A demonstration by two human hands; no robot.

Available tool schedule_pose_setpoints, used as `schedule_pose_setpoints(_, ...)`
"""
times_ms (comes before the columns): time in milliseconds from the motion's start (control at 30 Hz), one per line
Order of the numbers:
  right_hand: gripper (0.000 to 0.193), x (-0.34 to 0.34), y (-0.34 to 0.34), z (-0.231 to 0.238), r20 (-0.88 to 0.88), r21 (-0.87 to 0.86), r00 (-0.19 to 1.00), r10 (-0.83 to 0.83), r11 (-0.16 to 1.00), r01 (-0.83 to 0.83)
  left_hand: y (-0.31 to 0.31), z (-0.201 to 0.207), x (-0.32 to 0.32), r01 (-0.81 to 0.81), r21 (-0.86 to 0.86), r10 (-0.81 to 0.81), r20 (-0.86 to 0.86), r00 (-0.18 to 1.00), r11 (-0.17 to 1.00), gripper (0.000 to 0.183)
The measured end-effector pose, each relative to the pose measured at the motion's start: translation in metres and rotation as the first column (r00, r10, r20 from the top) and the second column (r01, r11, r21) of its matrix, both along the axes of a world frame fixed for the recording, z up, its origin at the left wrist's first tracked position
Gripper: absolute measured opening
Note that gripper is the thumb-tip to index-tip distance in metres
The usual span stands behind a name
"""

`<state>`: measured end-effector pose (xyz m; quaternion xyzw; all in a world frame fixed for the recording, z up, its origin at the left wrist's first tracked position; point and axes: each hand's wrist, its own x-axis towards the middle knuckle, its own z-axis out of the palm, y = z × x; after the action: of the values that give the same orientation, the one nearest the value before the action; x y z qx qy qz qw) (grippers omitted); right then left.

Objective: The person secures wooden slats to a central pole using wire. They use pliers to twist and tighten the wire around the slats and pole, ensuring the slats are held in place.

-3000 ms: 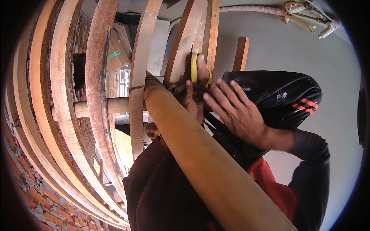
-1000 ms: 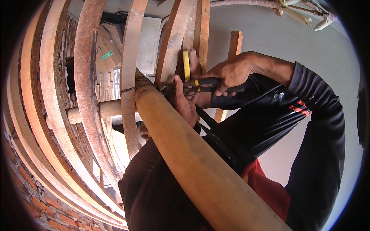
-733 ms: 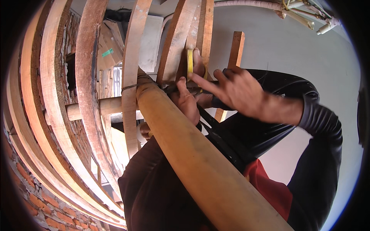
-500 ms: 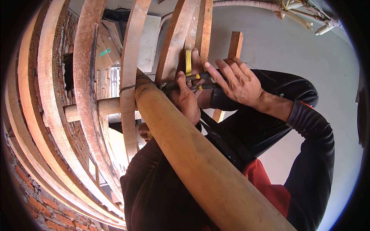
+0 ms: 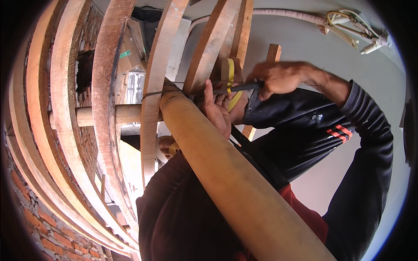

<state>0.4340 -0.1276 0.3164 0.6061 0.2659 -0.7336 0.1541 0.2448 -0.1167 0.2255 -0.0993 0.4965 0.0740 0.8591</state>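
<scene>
Two hands: my right [image 5: 283,80], one o'clock, curled round pliers [image 5: 250,85]; my left [image 5: 218,115], twelve, thumb raised, hold unclear. Wire [image 5: 150,94], ten o'clock, may snap if I overstrain it.

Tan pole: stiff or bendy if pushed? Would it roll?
The pole is probably stiff, being thick and looking straight. Its round shape suggests rolling, but the wire wrapped near its far end may resist that.

Building site, by the look: rough brick wall [image 5: 65,243], bare timber beams [image 5: 106,69], wire [image 5: 155,93] lashing at a round pole [image 5: 230,174] (wrapped pipe [image 5: 296,15] exposed too).
</scene>
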Motion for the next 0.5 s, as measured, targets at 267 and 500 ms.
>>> schedule_pose_setpoints(267, 0.037, -0.034, -0.062, 0.013, -0.059, -0.432, 0.622, -0.781, 0.581, 0.69, -0.014, -0.017, -0.014, 0.149, -0.011, -0.148, 0.039, 0.988, 0.989, 0.018)
schedule_pose_setpoints(500, 0.057, -0.053, 0.014, 0.115, 0.606, 0.663, 0.74, -0.29, 0.699, -0.269, -0.007, -0.018, -0.021, 0.115, -0.091, -0.115, 0.003, 0.993, 0.989, 0.016)
